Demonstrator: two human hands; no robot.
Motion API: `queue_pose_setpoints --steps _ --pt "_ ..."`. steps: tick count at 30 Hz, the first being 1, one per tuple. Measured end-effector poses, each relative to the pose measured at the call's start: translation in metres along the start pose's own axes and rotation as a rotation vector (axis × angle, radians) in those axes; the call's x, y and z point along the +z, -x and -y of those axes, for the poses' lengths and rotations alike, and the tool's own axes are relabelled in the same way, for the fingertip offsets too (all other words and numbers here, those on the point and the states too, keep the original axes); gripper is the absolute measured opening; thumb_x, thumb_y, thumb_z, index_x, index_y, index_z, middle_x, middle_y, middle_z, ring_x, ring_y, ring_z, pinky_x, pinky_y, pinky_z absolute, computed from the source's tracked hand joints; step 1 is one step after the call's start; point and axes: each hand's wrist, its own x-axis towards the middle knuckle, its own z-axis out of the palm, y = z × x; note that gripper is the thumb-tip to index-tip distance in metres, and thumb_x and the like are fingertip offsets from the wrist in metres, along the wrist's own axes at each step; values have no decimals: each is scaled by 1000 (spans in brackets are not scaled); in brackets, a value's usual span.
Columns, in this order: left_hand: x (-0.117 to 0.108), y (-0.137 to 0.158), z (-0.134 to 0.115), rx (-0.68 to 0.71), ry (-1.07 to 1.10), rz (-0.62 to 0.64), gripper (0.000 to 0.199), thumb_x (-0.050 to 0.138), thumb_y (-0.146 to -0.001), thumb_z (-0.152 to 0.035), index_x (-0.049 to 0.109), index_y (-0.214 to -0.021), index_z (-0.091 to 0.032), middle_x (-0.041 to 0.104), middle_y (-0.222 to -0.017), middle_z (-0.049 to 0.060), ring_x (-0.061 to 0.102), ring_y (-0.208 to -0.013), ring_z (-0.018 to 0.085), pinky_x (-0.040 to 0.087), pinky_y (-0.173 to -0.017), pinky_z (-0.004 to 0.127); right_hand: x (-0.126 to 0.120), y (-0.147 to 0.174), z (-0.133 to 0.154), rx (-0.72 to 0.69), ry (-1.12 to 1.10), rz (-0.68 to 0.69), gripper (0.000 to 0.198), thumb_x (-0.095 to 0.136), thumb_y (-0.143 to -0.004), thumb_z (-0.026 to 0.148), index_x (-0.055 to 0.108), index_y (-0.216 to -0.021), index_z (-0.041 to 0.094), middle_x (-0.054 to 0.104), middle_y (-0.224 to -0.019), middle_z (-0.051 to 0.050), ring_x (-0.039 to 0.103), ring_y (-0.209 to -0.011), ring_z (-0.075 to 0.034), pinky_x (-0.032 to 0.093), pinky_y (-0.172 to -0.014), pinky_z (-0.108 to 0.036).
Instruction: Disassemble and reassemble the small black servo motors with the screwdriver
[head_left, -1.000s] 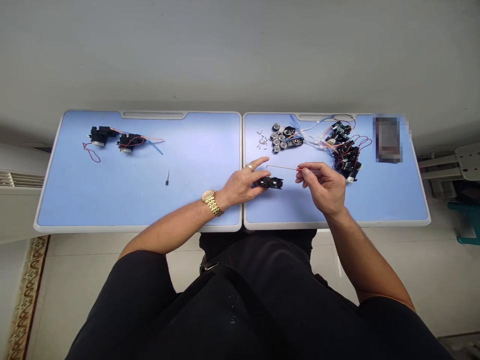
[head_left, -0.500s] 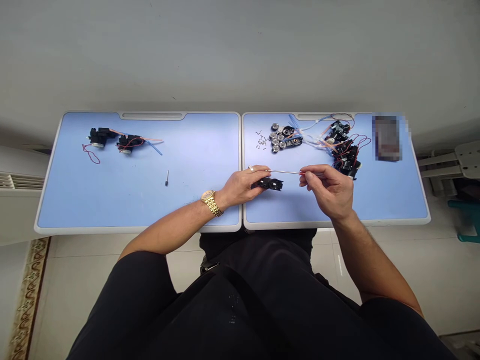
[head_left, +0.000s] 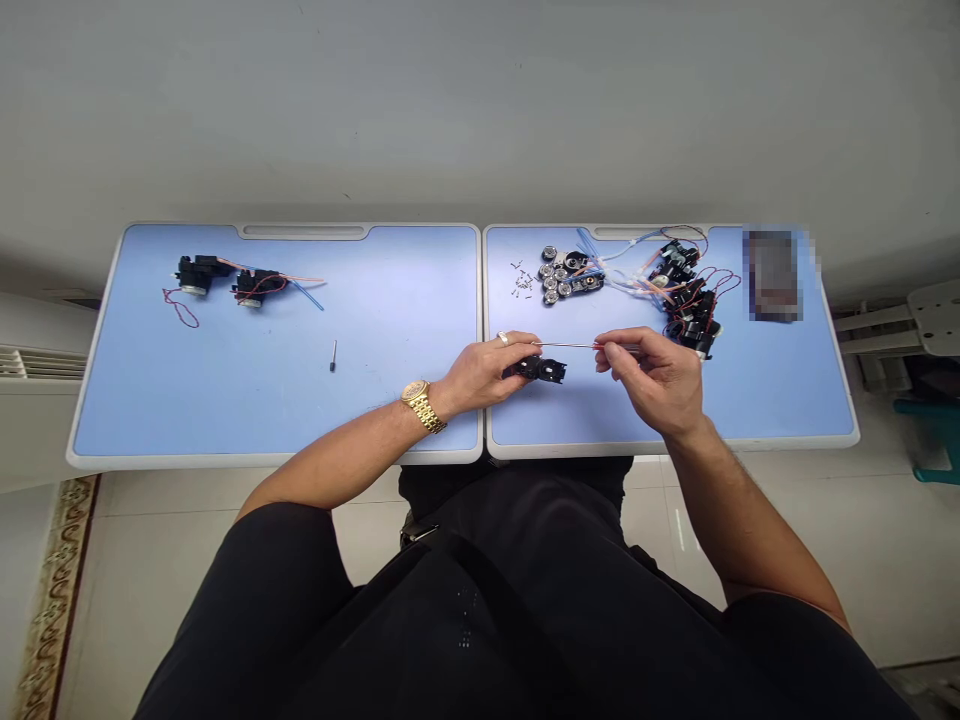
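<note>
My left hand [head_left: 499, 370] is closed on a black plastic part [head_left: 551, 371] with round openings, held over the right table near its inner edge. Part of it is covered by my fingers. In my right hand [head_left: 660, 380] is a thin screwdriver [head_left: 568, 345] with a reddish collar, its handle mostly inside my grip. The shaft lies level and points left, with the tip at my left fingertips. Whether the tip touches a screw is too small to tell.
Small screws [head_left: 523, 282] and round metal-capped parts [head_left: 553, 272] lie behind my hands. Wired black assemblies [head_left: 690, 300] and a blurred dark rectangular object [head_left: 774, 275] are to the right. The left table holds two wired assemblies [head_left: 259, 287] and a small screwdriver-like tool [head_left: 334, 357].
My right hand has shifted very slightly left with the screwdriver. My left hand and the black plastic part stay almost in place.
</note>
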Motion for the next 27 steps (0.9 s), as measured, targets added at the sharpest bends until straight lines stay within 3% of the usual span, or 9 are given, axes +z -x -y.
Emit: queue_pose_setpoints --steps 5,15,27 --pt "0 1 0 11 -27 3 38 67 -99 -15 71 -137 -20 79 -142 13 81 -124 24 71 -97 39 -3 -1 4 -38 56 23 18 69 -104 36 82 -106 24 85 -88 -4 82 -75 -22 66 -72 -38" --pt "-1 2 -3 17 -113 42 37 65 -100 -14 71 -136 -21 80 -140 10 82 -121 22 69 -89 32 -21 -14 27 -388 389 167 16 65 -109 23 80 -116 25 88 -106 -5 84 -91 -23 63 -81 -36" --pt "-2 2 -3 18 -127 71 39 64 -99 -14 70 -137 -21 80 -139 10 83 -116 22 68 -88 33 -31 -27 55 -579 641 379 23 55 -114 23 77 -120 22 84 -104 -7 78 -86 -24 55 -73 -36"
